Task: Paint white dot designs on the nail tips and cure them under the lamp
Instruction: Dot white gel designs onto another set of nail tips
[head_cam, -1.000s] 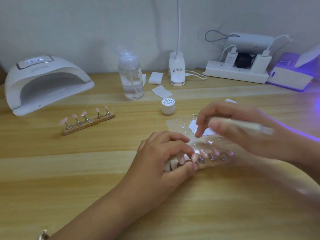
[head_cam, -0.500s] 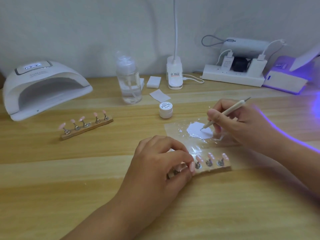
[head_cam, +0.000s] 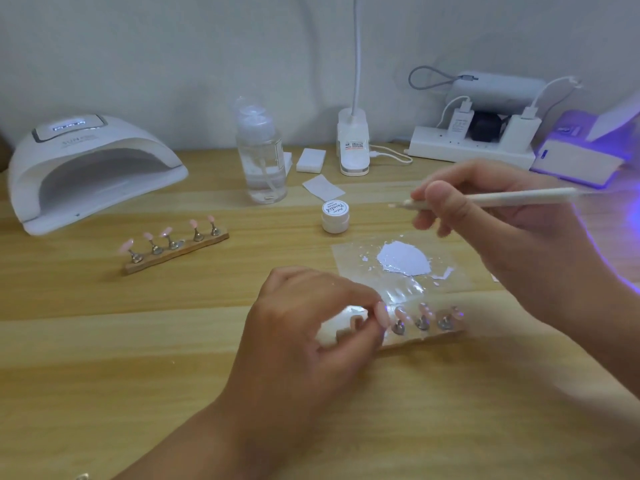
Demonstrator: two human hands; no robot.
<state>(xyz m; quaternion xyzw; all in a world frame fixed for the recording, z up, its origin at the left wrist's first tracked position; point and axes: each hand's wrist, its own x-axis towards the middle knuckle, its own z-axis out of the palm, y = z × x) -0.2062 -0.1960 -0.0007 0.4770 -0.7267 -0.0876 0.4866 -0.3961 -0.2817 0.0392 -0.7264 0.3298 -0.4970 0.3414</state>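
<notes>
The white dome-shaped curing lamp (head_cam: 93, 171) sits at the far left of the light wooden table (head_cam: 104, 375). The right hand (head_cam: 485, 209) hovers above the clear plastic sheet (head_cam: 353, 258) of white paint, fingers curled round a slim white dotting pen (head_cam: 502, 198) held nearly level, tip pointing left. The left hand (head_cam: 304, 327) rests low, fingertips pinching the left end of the near wooden holder of pink nail tips (head_cam: 426, 336), just beside the sheet.

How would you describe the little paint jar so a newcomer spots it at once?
On the wooden table, find the tall clear pump bottle at the back. Just in front and right of it, before the clear sheet with white paint, stands the paint jar. It is the only round lidded pot, script lettering on top; the white pieces behind it are flat.
</notes>
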